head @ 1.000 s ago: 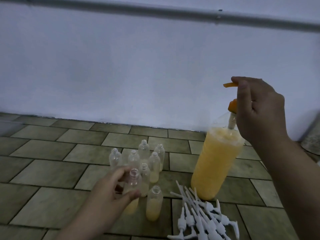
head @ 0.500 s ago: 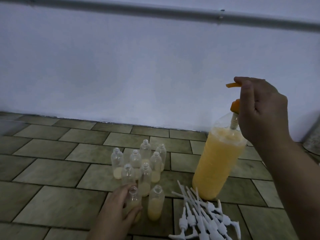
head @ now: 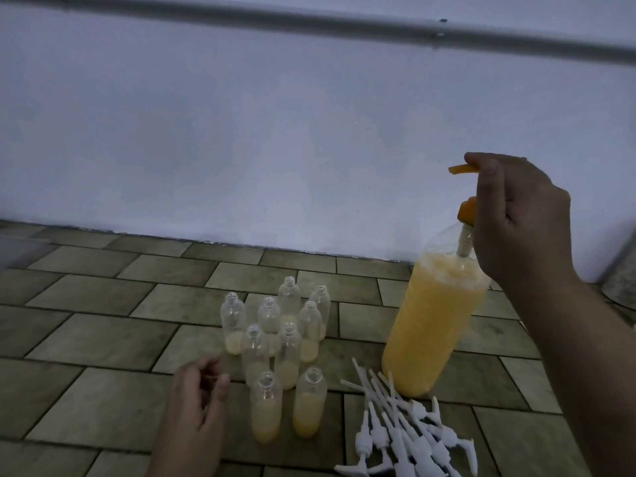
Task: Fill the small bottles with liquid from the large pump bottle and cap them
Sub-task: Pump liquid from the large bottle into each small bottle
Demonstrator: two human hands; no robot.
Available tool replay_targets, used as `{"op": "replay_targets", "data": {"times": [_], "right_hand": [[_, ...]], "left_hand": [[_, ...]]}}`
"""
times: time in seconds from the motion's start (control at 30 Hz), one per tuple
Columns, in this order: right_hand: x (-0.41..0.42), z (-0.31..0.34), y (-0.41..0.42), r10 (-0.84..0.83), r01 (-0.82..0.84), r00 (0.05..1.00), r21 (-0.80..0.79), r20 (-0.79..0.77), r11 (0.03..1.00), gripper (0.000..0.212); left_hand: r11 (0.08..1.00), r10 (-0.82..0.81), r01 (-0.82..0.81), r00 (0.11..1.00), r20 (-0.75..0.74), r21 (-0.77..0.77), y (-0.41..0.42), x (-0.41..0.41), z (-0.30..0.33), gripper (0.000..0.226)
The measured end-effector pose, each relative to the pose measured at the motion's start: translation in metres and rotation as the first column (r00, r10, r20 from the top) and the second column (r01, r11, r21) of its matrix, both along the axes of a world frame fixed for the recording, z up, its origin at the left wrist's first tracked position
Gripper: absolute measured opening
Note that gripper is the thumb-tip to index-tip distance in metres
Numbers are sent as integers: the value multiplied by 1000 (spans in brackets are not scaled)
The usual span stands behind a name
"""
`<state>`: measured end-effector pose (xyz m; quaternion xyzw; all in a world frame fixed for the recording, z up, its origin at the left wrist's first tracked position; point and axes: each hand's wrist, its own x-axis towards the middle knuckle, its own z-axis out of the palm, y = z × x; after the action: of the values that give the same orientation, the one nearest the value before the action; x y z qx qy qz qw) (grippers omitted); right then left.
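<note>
Our left hand [head: 196, 401] hangs loosely curled and holds nothing, just left of the small bottles [head: 275, 346], which we see standing uncapped in a cluster on the tiled floor [head: 86, 325], each partly filled with orange liquid. White pump caps [head: 402, 438] lie heaped to their right. Behind these stands the large pump bottle [head: 433, 332], its orange pump head [head: 463, 168] pinched by our right hand [head: 516, 215].

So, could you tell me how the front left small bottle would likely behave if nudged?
The front left small bottle is tall, narrow and only partly filled, so it probably tips easily. It has no cap, so it would likely spill. It seems light, clear plastic.
</note>
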<state>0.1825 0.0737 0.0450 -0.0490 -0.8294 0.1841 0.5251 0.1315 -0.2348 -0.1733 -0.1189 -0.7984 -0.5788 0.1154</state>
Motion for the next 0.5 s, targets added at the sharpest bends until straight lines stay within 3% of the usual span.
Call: {"op": "replay_targets", "data": {"times": [0.07, 0.2, 0.3, 0.5], "right_hand": [[0, 1, 0, 1, -1, 1000, 4, -2, 1000, 55], [0, 1, 0, 1, -1, 1000, 11, -3, 1000, 55], [0, 0, 0, 0, 0, 1000, 14, -4, 1000, 54], [0, 0, 1, 6, -5, 1000, 20, -14, 1000, 54]], "left_hand": [[999, -44, 46, 996, 77, -28, 1, -12, -2, 46], [993, -97, 108, 969, 226, -39, 8, -26, -3, 48], [988, -154, 148, 933, 324, 44, 18, -29, -1, 50], [985, -169, 172, 917, 362, 23, 26, -39, -1, 43]]}}
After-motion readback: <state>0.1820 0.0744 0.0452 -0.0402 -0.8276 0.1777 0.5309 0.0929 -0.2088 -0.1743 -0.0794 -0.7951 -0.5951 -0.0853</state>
